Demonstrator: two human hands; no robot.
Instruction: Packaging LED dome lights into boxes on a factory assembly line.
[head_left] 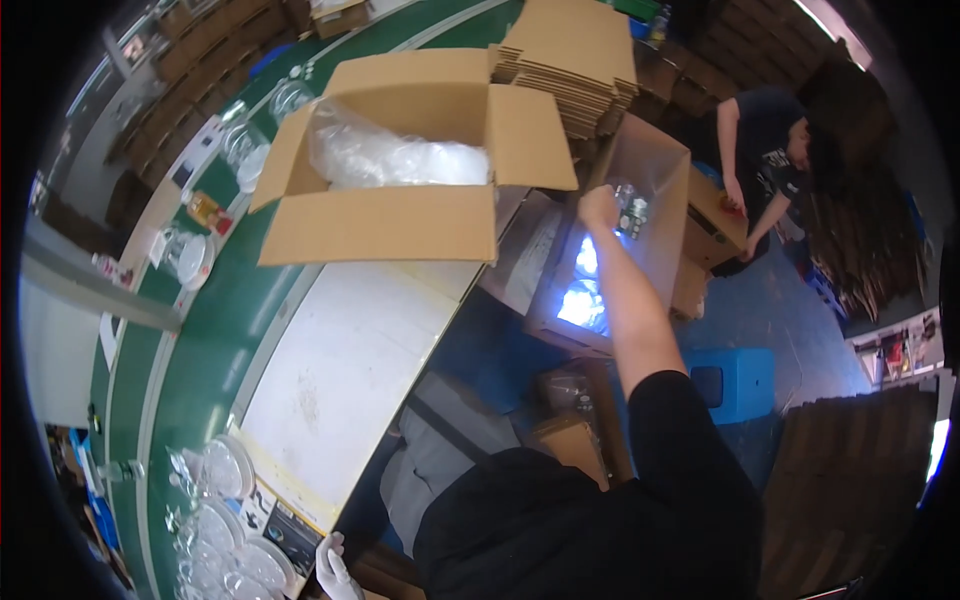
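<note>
My right hand [600, 208] reaches over a tall open carton [660, 165] beside the table. Its fingers are curled closed against a small clear package with dark and green parts [632, 210]; the fingertips are partly hidden. Below it, shiny clear wrapping [583, 302] glows brightly inside the same carton. My left hand [336, 570], in a white glove, is low by the table's near corner, fingers loosely apart and holding nothing I can see. Close to it lie several clear plastic containers with round lids [228, 468] and a dark printed box [292, 538].
An open carton [380, 225] with clear plastic bags [400, 162] stands on the white tabletop [345, 330]. Flattened cardboard [570, 50] is stacked behind. A green conveyor [200, 350] runs along the left. Another person [765, 150] bends at the right, near a blue stool [740, 385].
</note>
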